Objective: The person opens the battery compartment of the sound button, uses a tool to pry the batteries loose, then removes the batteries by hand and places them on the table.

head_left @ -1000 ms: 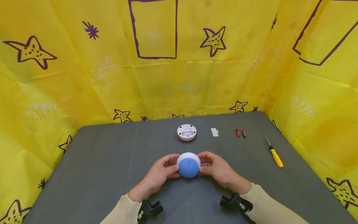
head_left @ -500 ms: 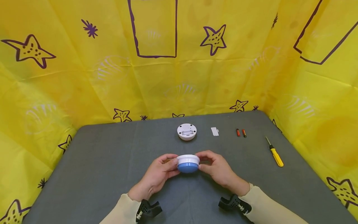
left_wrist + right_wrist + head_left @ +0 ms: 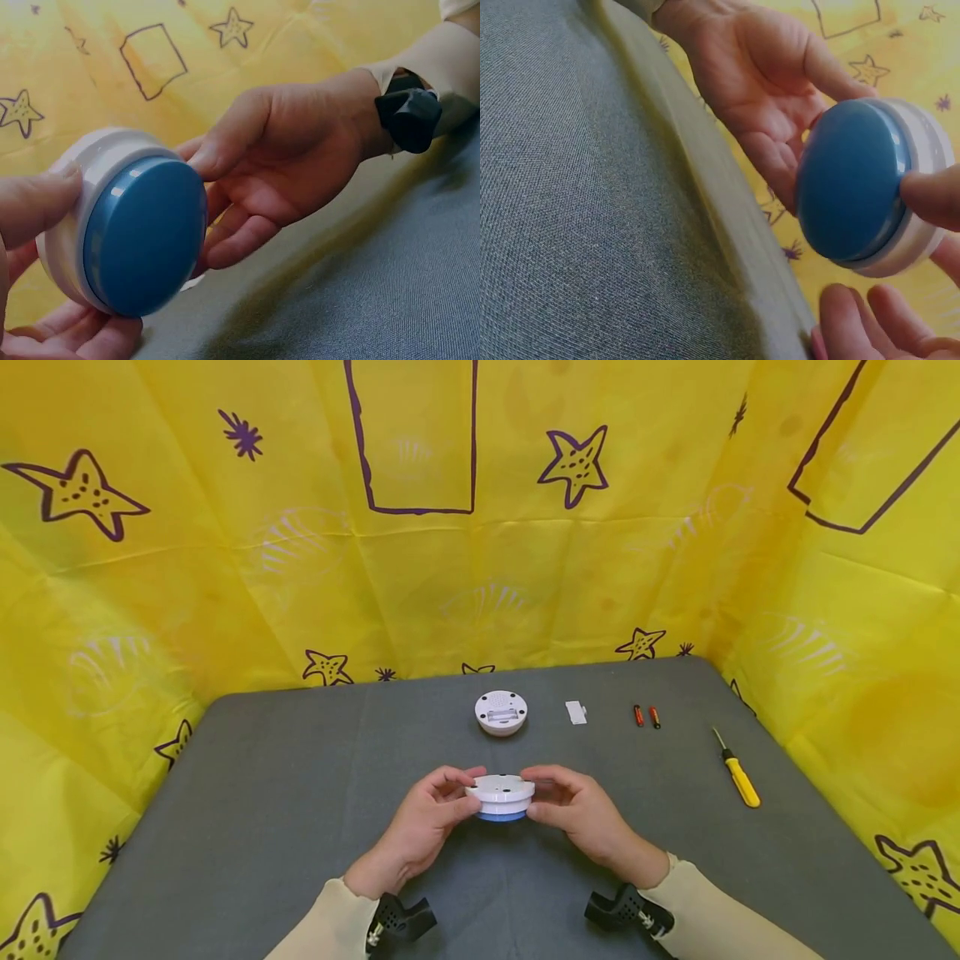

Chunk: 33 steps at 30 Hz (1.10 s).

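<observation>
A round push-button buzzer (image 3: 500, 794), white with a blue dome (image 3: 146, 236), is held up between my two hands. Its white underside with small dark feet faces up in the head view, and the blue dome points down. My left hand (image 3: 429, 818) grips the left edge, thumb on the near side and fingers behind. On the opposite edge my right hand (image 3: 588, 818) holds it the same way. Both wrist views show the dome (image 3: 855, 180) fully, with fingertips around the white rim. Just beyond lies a similar white round device (image 3: 501, 713), upside down with its battery compartment uncovered.
On the grey-covered table (image 3: 300, 777), a white battery cover (image 3: 576, 712) lies right of the upturned device. Two red-and-black batteries (image 3: 638, 716) lie farther right, then a yellow-handled screwdriver (image 3: 741, 781). Yellow patterned cloth (image 3: 420, 585) hangs behind and at both sides.
Between my hands the buzzer has been tipped over: its blue dome faced me a second ago, and now its white underside faces up. The things on the table stay put.
</observation>
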Tool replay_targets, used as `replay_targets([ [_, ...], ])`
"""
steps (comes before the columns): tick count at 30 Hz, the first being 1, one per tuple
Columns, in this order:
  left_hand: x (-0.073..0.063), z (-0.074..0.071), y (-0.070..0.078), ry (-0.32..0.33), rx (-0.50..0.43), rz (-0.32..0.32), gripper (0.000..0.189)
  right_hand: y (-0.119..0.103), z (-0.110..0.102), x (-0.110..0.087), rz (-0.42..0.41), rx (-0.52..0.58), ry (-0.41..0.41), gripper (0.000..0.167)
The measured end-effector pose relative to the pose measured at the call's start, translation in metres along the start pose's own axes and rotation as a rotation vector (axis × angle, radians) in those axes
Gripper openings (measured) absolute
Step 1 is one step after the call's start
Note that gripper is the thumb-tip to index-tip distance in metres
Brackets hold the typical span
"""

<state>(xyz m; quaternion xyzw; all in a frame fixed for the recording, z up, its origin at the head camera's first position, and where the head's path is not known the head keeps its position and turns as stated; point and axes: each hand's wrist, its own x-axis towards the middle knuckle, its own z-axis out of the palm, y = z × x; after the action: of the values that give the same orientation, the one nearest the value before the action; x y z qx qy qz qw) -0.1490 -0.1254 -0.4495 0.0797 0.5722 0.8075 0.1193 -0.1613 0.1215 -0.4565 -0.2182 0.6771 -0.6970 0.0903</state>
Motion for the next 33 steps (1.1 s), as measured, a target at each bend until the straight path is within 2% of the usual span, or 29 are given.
replay_targets([
  [5, -0.0002, -0.0007, 0.0013, -0.055, -0.017, 0.049, 0.022, -0.0022, 0.0007, -0.0010, 0.047, 0.099, -0.053, 0.050],
  [15, -0.0027, -0.0024, 0.0029, -0.159, -0.038, 0.096, 0.027, -0.0024, 0.0025, -0.0013, 0.014, 0.205, -0.113, 0.058],
  [18, -0.0030, -0.0027, 0.0031, -0.174, -0.045, 0.089, 0.037, -0.0006, 0.0026, -0.0014, -0.006, 0.204, -0.113, 0.057],
  [21, -0.0030, -0.0034, 0.0035, -0.194, -0.033, 0.076, 0.058, 0.0017, 0.0020, -0.0014, -0.032, 0.209, -0.119, 0.056],
  [26, -0.0020, -0.0050, 0.0038, -0.268, -0.011, 0.032, 0.083, 0.0041, 0.0003, -0.0017, -0.071, 0.230, -0.147, 0.052],
  [30, -0.0020, -0.0056, 0.0033, -0.323, -0.014, -0.006, 0.092, 0.0032, 0.0004, -0.0019, -0.075, 0.239, -0.165, 0.054],
  [33, -0.0021, -0.0046, 0.0040, -0.294, 0.005, -0.016, 0.091, 0.0016, 0.0016, -0.0015, -0.043, 0.219, -0.146, 0.059],
])
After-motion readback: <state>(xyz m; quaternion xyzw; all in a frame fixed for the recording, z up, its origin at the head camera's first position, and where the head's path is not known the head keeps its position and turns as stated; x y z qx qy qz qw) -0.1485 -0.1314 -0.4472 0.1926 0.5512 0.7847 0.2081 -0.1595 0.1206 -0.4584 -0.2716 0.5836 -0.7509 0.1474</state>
